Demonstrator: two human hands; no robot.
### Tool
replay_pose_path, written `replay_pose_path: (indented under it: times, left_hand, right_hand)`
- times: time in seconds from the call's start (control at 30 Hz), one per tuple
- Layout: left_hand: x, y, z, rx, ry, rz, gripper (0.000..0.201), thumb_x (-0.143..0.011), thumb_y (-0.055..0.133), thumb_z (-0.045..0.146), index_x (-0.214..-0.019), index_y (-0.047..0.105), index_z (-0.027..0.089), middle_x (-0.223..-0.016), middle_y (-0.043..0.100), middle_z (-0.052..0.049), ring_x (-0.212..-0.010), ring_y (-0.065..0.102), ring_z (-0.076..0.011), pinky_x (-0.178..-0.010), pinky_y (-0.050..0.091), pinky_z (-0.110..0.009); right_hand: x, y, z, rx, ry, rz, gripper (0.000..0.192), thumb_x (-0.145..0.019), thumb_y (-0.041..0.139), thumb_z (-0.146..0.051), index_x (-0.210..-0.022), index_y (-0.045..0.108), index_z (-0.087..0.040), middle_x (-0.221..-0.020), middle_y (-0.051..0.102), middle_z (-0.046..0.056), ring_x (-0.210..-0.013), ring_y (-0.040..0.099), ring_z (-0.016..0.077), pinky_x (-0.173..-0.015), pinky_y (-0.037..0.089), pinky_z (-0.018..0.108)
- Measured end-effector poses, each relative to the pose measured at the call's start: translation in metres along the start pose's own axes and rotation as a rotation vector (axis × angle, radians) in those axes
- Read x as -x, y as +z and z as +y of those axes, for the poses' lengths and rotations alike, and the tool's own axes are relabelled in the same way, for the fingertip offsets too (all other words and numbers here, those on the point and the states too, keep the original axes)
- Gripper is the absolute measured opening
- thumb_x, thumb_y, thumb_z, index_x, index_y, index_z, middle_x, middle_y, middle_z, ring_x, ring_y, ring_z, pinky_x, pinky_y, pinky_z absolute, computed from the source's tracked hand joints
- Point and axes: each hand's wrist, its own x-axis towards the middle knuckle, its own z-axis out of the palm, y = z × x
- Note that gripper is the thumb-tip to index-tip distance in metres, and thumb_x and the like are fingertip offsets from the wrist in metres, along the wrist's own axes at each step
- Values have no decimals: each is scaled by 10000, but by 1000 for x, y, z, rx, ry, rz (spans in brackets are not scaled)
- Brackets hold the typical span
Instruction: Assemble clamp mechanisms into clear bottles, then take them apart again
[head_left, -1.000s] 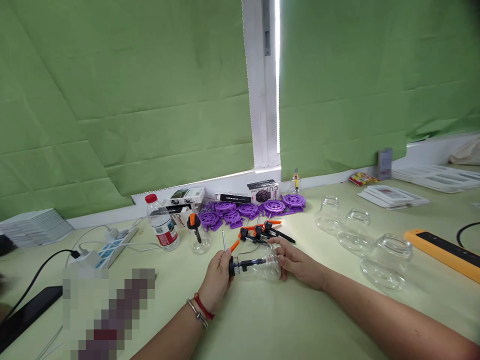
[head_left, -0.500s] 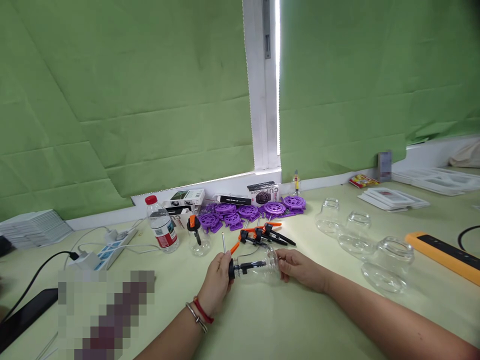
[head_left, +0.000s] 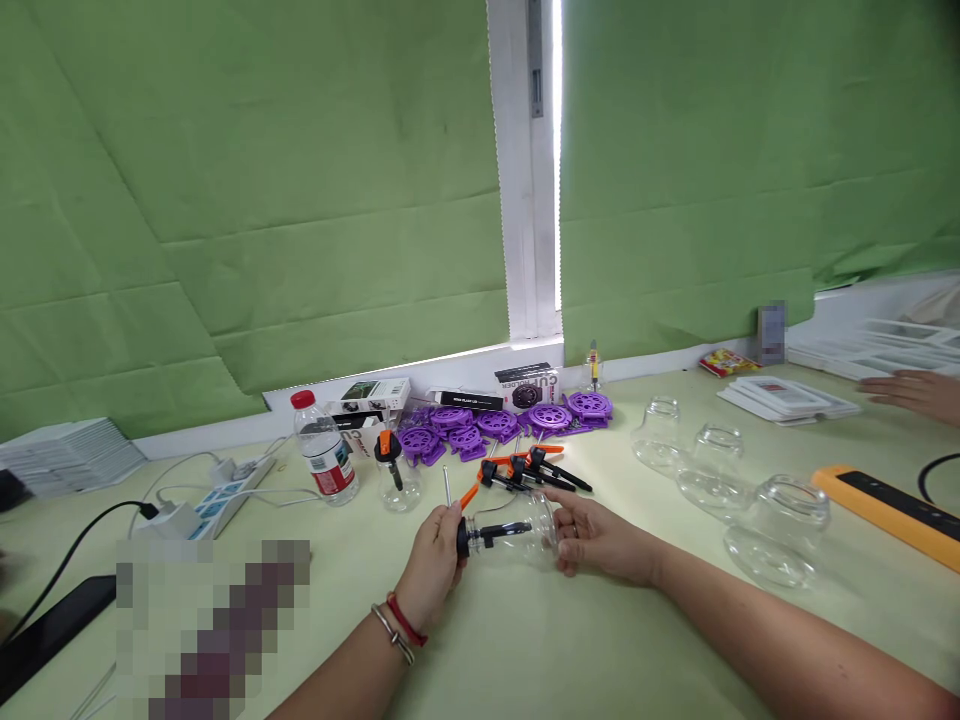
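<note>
The left hand (head_left: 436, 550), fingers closed, clasps the black cap (head_left: 463, 538) of a clear, rounded bottle (head_left: 516, 540) held sideways at six o'clock in view, its base seemingly cupped by the half-curled right hand (head_left: 598, 538), with spoked purple discs (head_left: 549, 417) lying beyond and bulbous transparent jars (head_left: 712, 475) at four.

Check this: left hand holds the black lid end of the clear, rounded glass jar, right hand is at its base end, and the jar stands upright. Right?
Not upright: the head view shows the clear, rounded glass jar on its side. The rest stands: left hand at the black lid end, right hand at the base end.
</note>
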Motion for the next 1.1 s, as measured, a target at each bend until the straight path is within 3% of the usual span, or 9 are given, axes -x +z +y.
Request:
replay_pose_path:
  times: [0.17, 0.23, 0.37, 0.43, 0.63, 0.73, 0.9, 1.0, 1.1]
  left_hand:
    - [2, 1, 1, 19, -23, -25, 396, -770, 453, 602, -722, 389, 215, -572, 357, 74, -449, 324, -70, -404, 215, -186]
    - [1, 2, 0, 22, -29, -22, 399, -771, 446, 608, -734, 393, 214, -581, 363, 73, -451, 335, -70, -400, 210, -184]
    - [-1, 2, -1, 14, -42, -12, 397, -786, 419, 611, -750, 401, 216, -585, 369, 70, -460, 352, -71, -401, 204, -180]
    - [-1, 2, -1, 10, -44, -12, 396, -786, 421, 610, -745, 396, 217, -581, 361, 72, -460, 352, -72, -401, 204, -179]
    - [3, 3, -2, -7, -18, -34, 416, -774, 438, 621, -718, 388, 212, -595, 347, 73, -482, 330, -67, -415, 233, -174]
    - [3, 3, -3, -11, -14, -44, 416, -773, 438, 621, -718, 401, 210, -590, 353, 73, -477, 327, -66, -413, 230, -176]
    - [-3, 1, -5, 5, -37, -34, 408, -768, 447, 616, -729, 416, 210, -566, 361, 74, -445, 332, -66, -398, 206, -180]
    - [-4, 0, -4, 5, -39, -31, 409, -767, 441, 620, -740, 418, 212, -551, 349, 79, -430, 318, -66, -391, 199, -180]
    - [-3, 1, -3, -2, -27, -24, 404, -773, 426, 611, -736, 415, 210, -554, 359, 77, -424, 307, -62, -390, 197, -183]
  right_hand:
    - [-1, 0, -7, 203, -87, 10, 587, -746, 603, -584, -1139, 569, -149, -692, 447, -17, -562, 409, 86, -517, 380, 227]
    - [-1, 1, -8, 225, -135, 50, 586, -767, 588, -571, -1181, 543, -159, -728, 454, -5, -607, 404, 100, -561, 393, 239]
    - [1, 4, -6, 176, -151, 134, 650, -799, 592, -505, -1346, 345, -257, -1025, 463, 55, -747, 470, 122, -702, 448, 287]
    - [1, 4, -6, 167, -129, 122, 632, -799, 593, -503, -1333, 351, -269, -1047, 459, 55, -764, 486, 124, -727, 449, 296]
    - [1, 4, -12, 259, -31, 101, 557, -866, 406, -587, -1221, 449, -160, -630, 493, -17, -573, 454, 120, -568, 382, 254]
    - [1, 5, -16, 308, -6, 113, 564, -877, 334, -611, -1127, 519, -140, -594, 490, -12, -549, 446, 121, -534, 359, 246]
    - [1, 4, -13, 225, -116, 32, 550, -783, 562, -572, -1153, 549, -165, -866, 513, 42, -711, 471, 139, -647, 422, 271]
    - [1, 3, -8, 136, -132, 41, 737, -674, 722, -492, -1293, 423, -226, -1060, 458, 61, -789, 466, 139, -716, 430, 285]
    - [2, 4, -7, 85, -103, 80, 754, -712, 695, -487, -1328, 317, -268, -1016, 447, 41, -722, 453, 112, -674, 422, 272]
